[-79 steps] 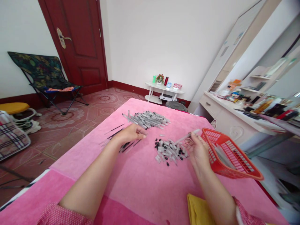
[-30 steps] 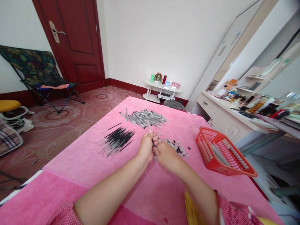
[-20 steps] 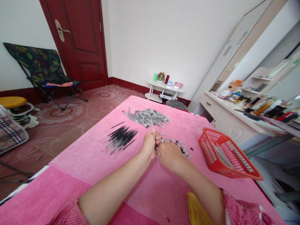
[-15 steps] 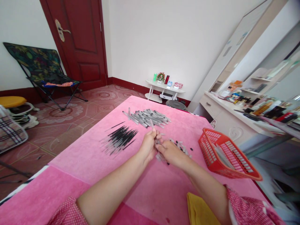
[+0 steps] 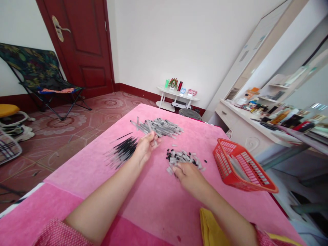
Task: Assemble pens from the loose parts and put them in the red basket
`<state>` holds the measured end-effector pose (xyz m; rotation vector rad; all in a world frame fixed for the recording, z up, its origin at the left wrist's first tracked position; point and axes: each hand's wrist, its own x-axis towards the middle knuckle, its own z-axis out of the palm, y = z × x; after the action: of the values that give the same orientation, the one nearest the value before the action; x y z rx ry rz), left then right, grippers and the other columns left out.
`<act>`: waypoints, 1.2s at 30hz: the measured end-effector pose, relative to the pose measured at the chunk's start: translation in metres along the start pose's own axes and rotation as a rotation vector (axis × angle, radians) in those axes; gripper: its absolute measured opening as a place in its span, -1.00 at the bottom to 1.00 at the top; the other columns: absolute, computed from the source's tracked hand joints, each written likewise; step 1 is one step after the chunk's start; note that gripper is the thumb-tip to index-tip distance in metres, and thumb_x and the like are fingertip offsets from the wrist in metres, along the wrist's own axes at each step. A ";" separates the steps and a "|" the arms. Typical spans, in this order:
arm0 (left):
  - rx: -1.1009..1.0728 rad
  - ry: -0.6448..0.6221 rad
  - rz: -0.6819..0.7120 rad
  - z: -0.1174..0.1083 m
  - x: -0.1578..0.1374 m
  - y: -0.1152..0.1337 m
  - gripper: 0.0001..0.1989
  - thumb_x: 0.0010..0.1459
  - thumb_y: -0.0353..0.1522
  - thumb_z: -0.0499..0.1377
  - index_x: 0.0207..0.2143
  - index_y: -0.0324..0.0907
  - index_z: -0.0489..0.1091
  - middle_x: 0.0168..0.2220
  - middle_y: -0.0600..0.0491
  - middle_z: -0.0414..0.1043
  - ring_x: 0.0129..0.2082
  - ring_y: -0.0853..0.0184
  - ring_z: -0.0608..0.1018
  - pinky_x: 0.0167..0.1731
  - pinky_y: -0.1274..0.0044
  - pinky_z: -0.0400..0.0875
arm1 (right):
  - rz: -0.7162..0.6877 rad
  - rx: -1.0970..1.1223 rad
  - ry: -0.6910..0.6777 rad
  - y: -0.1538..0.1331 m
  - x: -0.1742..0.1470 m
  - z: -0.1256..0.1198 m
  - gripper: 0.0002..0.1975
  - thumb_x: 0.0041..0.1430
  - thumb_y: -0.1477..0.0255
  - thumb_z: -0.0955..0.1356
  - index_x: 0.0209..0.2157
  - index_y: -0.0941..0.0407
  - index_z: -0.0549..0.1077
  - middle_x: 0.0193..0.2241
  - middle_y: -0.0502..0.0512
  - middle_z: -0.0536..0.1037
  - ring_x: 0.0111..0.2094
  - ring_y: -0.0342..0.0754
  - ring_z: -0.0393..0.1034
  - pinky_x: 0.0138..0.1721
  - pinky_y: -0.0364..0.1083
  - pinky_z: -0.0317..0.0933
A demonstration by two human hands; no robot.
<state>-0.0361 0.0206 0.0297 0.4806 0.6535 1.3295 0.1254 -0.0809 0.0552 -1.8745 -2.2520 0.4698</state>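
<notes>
Caps (image 5: 183,158) lay heaped on surface (image 5: 153,198). Left hand (image 5: 151,139), left of caps and slightly beyond, pinched tilted tube (image 5: 150,126) between thumb and fingers. Right hand (image 5: 189,176) sat at near edge of caps, fingers curled; whether it gripped one could not be told. Pens (image 5: 165,127) lay beyond caps, refills (image 5: 124,150) left, basket (image 5: 230,179) right. Tube probably was light, stiff, smooth, apt to roll; mid-length pinch suited. Caps looked tiny, hard: fingertip grip across sides.

Thin sticks (image 5: 126,149) are black, the basket (image 5: 244,185) red, the sleeve (image 5: 60,234) dotted pink.
</notes>
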 end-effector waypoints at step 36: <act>0.587 -0.186 0.202 -0.008 -0.004 -0.061 -0.71 0.01 -0.20 0.16 -0.52 -0.28 0.42 -0.65 0.09 0.37 -0.66 0.43 0.38 -0.59 0.61 0.26 | 0.059 -0.134 0.654 0.144 -0.035 -0.076 -0.79 0.06 0.35 0.27 -0.34 0.12 0.49 -0.27 0.13 0.54 -0.21 0.00 0.40 -0.12 -0.02 0.20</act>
<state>0.0026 0.0049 -0.0161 1.1572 0.8546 1.2489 0.2906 -0.0828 0.0784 -1.8048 -1.8196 -0.2692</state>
